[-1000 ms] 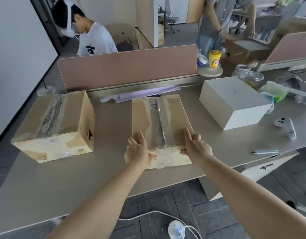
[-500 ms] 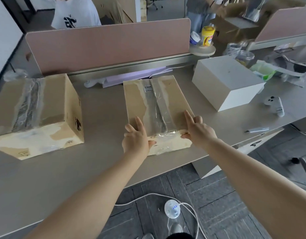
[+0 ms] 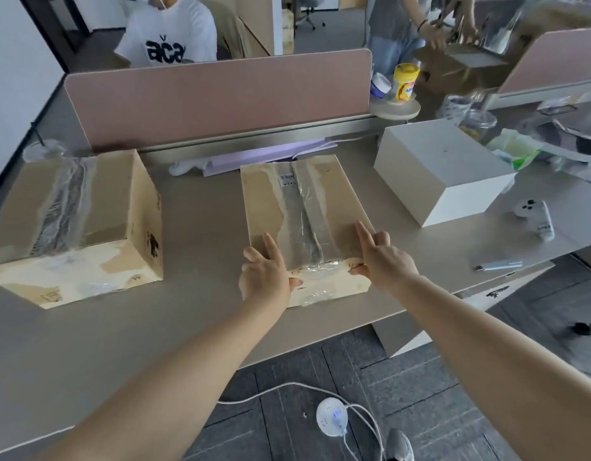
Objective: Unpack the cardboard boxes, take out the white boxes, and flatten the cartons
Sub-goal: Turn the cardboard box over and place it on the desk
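Note:
A taped cardboard carton (image 3: 307, 201) lies flat on the desk (image 3: 200, 234) in front of me, with clear tape down its top seam. My left hand (image 3: 265, 274) rests on its near left corner, fingers straight on top, thumb against the front face. My right hand (image 3: 384, 257) lies the same way on the near right corner. A second, taller taped carton (image 3: 77, 221) stands at the left. A white box (image 3: 443, 171) sits at the right.
A pink partition (image 3: 217, 98) runs along the back of the desk, with a purple item (image 3: 264, 156) at its foot. A pen (image 3: 498, 265) and a white controller (image 3: 533, 216) lie at the right. People work behind the partition. A power strip (image 3: 332, 415) lies on the floor.
Both hands stay on the near corners of the middle carton. My view has shifted and tipped further down; the carton has barely moved.

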Demonstrator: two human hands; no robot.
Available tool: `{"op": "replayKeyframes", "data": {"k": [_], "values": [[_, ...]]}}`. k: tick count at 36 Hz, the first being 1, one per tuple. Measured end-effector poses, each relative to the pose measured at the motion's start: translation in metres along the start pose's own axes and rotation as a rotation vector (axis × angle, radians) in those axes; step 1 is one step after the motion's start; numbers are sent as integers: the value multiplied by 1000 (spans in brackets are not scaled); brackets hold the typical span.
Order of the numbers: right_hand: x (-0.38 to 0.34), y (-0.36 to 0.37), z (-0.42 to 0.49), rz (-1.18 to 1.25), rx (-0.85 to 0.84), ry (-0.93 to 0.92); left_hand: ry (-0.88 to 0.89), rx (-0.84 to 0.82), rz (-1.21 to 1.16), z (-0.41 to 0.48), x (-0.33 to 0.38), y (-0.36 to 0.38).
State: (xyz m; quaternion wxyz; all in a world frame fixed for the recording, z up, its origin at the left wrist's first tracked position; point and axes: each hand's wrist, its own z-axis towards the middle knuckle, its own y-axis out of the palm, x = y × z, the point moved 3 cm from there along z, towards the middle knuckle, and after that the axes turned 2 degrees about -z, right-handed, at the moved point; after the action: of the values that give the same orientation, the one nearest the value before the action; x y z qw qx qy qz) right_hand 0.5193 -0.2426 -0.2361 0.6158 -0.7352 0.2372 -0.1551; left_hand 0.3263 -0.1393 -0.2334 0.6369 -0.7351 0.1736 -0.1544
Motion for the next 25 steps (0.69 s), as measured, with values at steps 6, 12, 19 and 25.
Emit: {"op": "replayKeyframes", "data": {"k": [6,12,19,25], "values": [[21,-5,13,-5,5,-35,-63,-3,-25,4,25,0],[54,-8,30,13,19,-78,-104,-28,-161,15,55,-2],[159,-8,30,187,-79,-201,-170,-57,-135,25,85,-6],[283,6,31,-141,-120,-71,-172,-23,141,30,99,-10]]}}
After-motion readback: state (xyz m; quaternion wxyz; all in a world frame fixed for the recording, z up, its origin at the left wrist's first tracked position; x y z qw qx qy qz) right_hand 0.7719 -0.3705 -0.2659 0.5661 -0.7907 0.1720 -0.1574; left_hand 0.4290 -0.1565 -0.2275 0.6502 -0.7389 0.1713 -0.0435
